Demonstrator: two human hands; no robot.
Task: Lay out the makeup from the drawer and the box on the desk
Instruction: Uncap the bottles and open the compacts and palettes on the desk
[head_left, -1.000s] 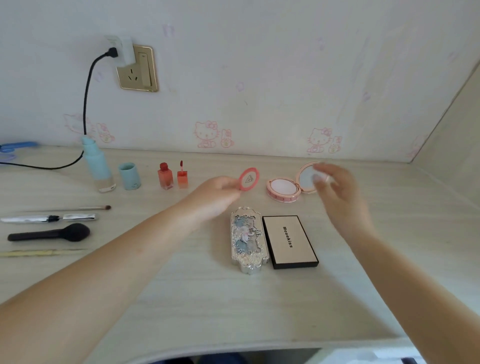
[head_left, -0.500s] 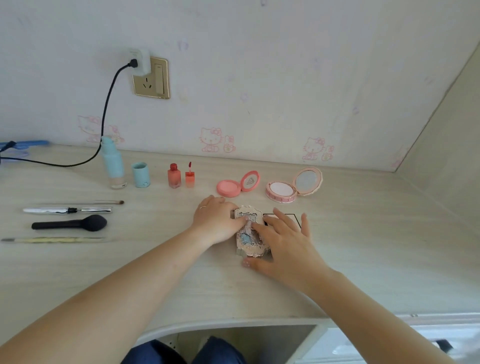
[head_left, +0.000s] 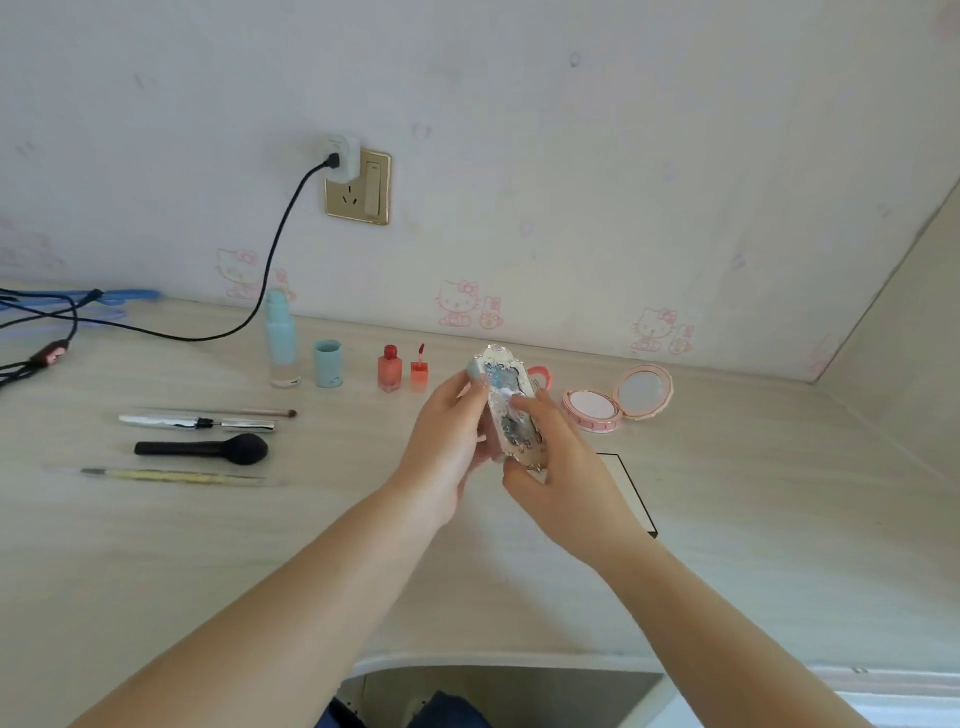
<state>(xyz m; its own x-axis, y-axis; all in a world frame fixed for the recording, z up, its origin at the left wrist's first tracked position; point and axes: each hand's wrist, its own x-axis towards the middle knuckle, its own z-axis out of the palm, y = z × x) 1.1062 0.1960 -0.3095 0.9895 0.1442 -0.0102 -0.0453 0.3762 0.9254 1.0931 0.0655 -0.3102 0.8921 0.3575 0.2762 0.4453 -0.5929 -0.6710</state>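
Both hands hold the ornate silver and blue palette upright above the desk. My left hand grips its left edge, and my right hand grips its right side and bottom. The flat palette with the black rim lies on the desk, mostly hidden under my right hand. Behind the lifted palette only the edge of the small red compact shows. An open pink compact with a mirror stands to the right.
Along the back stand a teal bottle, its teal cap, a red bottle and its applicator cap. Brushes and a silver tube lie at left beside a black brush. A black cable runs from the wall socket.
Half a second ago the ornate palette lay on the desk under both hands. Now both hands have lifted it and tilted it upright. Before that, the left hand set down the red compact.
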